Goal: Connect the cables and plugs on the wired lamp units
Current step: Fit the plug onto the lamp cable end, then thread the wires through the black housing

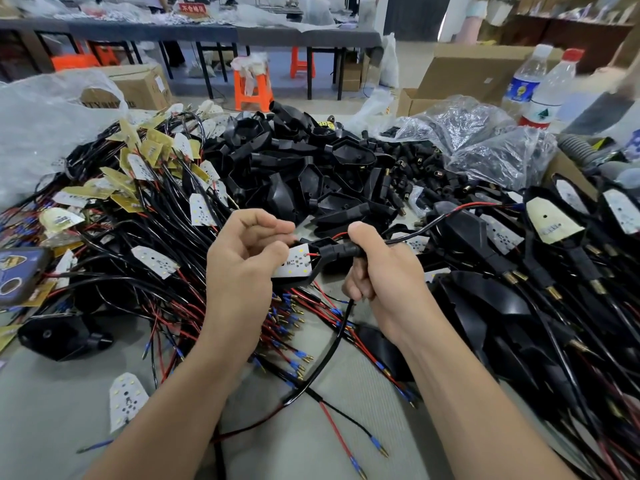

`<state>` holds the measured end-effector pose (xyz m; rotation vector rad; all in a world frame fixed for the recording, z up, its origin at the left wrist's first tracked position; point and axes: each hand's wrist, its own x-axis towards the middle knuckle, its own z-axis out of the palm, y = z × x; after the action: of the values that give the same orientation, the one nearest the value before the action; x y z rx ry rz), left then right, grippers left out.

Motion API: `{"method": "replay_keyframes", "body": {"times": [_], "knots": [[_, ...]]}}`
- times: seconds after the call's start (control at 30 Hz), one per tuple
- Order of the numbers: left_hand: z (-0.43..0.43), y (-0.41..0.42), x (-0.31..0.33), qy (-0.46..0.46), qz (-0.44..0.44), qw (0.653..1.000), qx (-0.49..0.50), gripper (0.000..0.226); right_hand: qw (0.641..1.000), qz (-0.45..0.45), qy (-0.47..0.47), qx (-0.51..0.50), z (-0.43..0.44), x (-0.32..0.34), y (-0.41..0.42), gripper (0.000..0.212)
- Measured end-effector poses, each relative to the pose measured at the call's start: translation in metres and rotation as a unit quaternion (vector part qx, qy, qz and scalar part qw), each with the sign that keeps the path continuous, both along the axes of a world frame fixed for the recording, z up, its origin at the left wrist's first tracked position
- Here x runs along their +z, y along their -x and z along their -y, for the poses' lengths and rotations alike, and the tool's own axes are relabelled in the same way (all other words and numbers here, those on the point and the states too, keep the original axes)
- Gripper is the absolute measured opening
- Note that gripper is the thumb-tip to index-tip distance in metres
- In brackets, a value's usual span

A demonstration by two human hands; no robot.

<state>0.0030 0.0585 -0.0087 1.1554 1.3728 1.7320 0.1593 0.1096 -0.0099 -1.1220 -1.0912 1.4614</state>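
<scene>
Left hand [242,261] curled, thumb and fingers pinching LED board [295,262]. Board lies against black housing [325,245], between both hands. Right hand [381,271] clenched round housing's stem. Cable [327,351] drops from under that fist toward wrists, splitting into red and black leads with blue-sleeved pins. Wired boards [145,188] heaped left of left hand. Empty housings [294,161] piled beyond fingers. Bottles [540,91] far right, well apart.

Both bare forearms reach in from the bottom edge and converge at mid-frame. The left hand [242,261], its back toward the camera, pinches a lamp unit [297,263] between curled fingers and thumb. The right hand [379,271] is fisted round the same unit's stem, thumb on top.
</scene>
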Motion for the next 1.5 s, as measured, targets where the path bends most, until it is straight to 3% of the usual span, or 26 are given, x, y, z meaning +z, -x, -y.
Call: {"method": "replay_keyframes", "body": {"times": [0.1, 0.23, 0.4, 0.53, 0.73, 0.93, 1.03, 1.13, 1.23, 1.3, 1.33, 1.37, 1.4, 1.43, 1.5], "knots": [[-0.004, 0.001, 0.003, 0.073, 0.115, 0.99, -0.031, 0.021, 1.0, -0.008, -0.014, -0.027, -0.002, -0.001, 0.0, 0.064], [-0.005, -0.004, 0.003, 0.161, 0.143, 0.971, -0.1, 0.025, 0.998, -0.009, -0.022, -0.05, -0.006, -0.004, 0.001, 0.064], [-0.005, -0.002, 0.002, 0.115, 0.14, 0.974, -0.136, 0.033, 0.996, 0.054, -0.031, -0.058, -0.009, -0.003, -0.008, 0.053], [-0.006, -0.004, -0.003, 0.092, 0.077, 0.983, -0.139, 0.038, 0.986, 0.138, -0.061, -0.076, -0.008, -0.001, -0.011, 0.046], [-0.002, -0.006, -0.007, 0.052, -0.005, 0.991, -0.121, 0.03, 0.994, 0.083, -0.07, 0.019, -0.006, -0.005, -0.007, 0.049], [0.0, -0.007, -0.006, 0.022, -0.058, 0.994, -0.085, 0.03, 0.992, 0.065, -0.104, 0.02, 0.0, -0.007, 0.003, 0.051], [-0.001, -0.003, -0.002, 0.024, -0.024, 0.995, -0.099, 0.03, 0.99, 0.073, -0.119, 0.023, 0.002, -0.003, 0.004, 0.056], [-0.002, -0.001, 0.005, 0.037, 0.071, 0.993, -0.085, 0.03, 0.98, 0.145, -0.138, 0.012, 0.006, 0.01, 0.001, 0.072], [-0.003, 0.001, 0.008, 0.053, 0.149, 0.987, -0.038, 0.02, 0.935, 0.223, -0.258, -0.097, 0.013, 0.022, -0.008, 0.072], [-0.003, 0.004, 0.01, 0.056, 0.162, 0.985, -0.029, 0.02, 0.867, 0.272, -0.375, -0.184, 0.021, 0.033, -0.01, 0.052], [-0.003, 0.006, 0.011, 0.055, 0.171, 0.983, -0.031, 0.02, 0.813, 0.321, -0.437, -0.212, 0.024, 0.039, -0.009, 0.033], [-0.003, 0.009, 0.012, 0.052, 0.182, 0.981, -0.035, 0.018, 0.755, 0.383, -0.489, -0.21, 0.025, 0.045, -0.009, 0.012], [-0.004, 0.011, 0.013, 0.048, 0.194, 0.979, -0.041, 0.018, 0.704, 0.45, -0.517, -0.188, 0.025, 0.052, -0.008, 0.011], [-0.004, 0.014, 0.015, 0.044, 0.202, 0.977, -0.049, 0.021, 0.674, 0.503, -0.522, -0.142, 0.023, 0.058, -0.008, 0.018], [-0.003, 0.018, 0.018, 0.039, 0.205, 0.976, -0.061, 0.032, 0.669, 0.558, -0.488, -0.043, 0.023, 0.074, -0.008, 0.017]]}}
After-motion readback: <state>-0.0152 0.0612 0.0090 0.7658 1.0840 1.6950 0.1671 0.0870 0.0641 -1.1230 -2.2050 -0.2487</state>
